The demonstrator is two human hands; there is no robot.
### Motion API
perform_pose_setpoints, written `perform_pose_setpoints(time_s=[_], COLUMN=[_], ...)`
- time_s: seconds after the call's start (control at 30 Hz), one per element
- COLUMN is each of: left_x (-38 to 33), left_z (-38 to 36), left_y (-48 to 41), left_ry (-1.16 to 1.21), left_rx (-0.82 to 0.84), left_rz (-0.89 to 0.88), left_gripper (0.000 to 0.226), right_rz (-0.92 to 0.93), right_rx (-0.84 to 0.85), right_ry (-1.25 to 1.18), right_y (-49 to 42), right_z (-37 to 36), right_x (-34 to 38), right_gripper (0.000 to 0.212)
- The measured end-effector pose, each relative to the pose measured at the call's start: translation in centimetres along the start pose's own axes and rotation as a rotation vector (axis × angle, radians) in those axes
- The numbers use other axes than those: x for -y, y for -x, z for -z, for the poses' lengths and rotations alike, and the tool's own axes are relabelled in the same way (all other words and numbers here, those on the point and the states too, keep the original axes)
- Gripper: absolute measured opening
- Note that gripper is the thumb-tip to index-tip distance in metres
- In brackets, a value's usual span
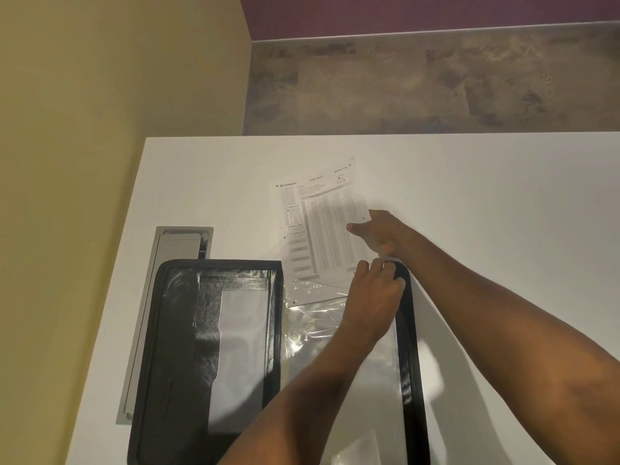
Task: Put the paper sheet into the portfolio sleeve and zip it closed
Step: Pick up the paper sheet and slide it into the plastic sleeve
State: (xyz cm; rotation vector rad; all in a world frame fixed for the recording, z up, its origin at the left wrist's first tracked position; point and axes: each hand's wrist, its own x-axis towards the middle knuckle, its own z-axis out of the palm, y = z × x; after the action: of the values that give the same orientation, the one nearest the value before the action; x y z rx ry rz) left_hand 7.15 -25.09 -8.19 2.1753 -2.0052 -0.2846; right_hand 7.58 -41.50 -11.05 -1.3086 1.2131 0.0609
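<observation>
Where walls meet, white table (469, 182), floor (436, 78)

Single head view, steeply down, close over table (469, 196); edges seemingly distorted.

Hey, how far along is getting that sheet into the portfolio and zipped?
Done: the portfolio lies open on the table, and the paper sheet's lower end has entered the clear sleeve. In hand: the left hand is at the sleeve's top edge while the right hand presses the sheet. Left: sliding it fully in, then zipping closed.
</observation>
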Motion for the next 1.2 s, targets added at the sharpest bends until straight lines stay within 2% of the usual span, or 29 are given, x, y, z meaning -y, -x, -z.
perform_pose_setpoints(time_s=[0.17,0.23,0.37,0.5,0.57,0.67,0.73,0.93,1.1,1.2], left_x=[1.0,1.4,1.7,2.1,2.2,2.1,2.1,1.8,1.8,1.6], left_z=[0.0,0.0,-0.3,-0.4,-0.4,-0.6,-0.7,-0.8,-0.7,-0.8], left_y=[-0.6,-1.0,-1.0,-1.3,-1.5,-1.9,-2.2,-2.9,-2.4,-2.3], left_ry=[0.096,0.119,0.173,0.296,0.317,0.311,0.333,0.321,0.327,0.328], left_rx=[-0.037,-0.007,0.024,-0.015,-0.006,0.03,0.047,0.092,0.089,0.071], left_rz=[-0.03,-0.022,0.033,0.2,0.235,0.286,0.328,0.379,0.356,0.343], left_gripper=[0.007,0.016,0.023,0.025,0.025,0.023,0.02,0.024,0.028,0.029], right_rz=[-0.017,-0.014,-0.015,-0.073,-0.077,-0.045,-0.036,0.014,0.087,0.051], right_rx=[-0.028,-0.047,-0.032,0.06,0.011,-0.123,-0.153,-0.094,-0.017,0.025], right_ry=[0.069,0.101,0.116,-0.061,-0.044,0.025,0.046,0.017,0.193,0.188], right_y=[0.4,0.6,1.3,2.0,2.1,1.8,1.9,3.9,5.7,5.2], right_z=[0.0,0.0,0.1,1.2,1.8,2.4,2.9,4.0,4.3,4.8], right_x=[-0.2,-0.4,-0.7,-0.6,-0.2,0.1,0.1,-1.8,-3.7,-2.7], right_gripper=[0.057,0.067,0.048,0.036,0.028,0.034,0.035,0.03,0.031,0.023])
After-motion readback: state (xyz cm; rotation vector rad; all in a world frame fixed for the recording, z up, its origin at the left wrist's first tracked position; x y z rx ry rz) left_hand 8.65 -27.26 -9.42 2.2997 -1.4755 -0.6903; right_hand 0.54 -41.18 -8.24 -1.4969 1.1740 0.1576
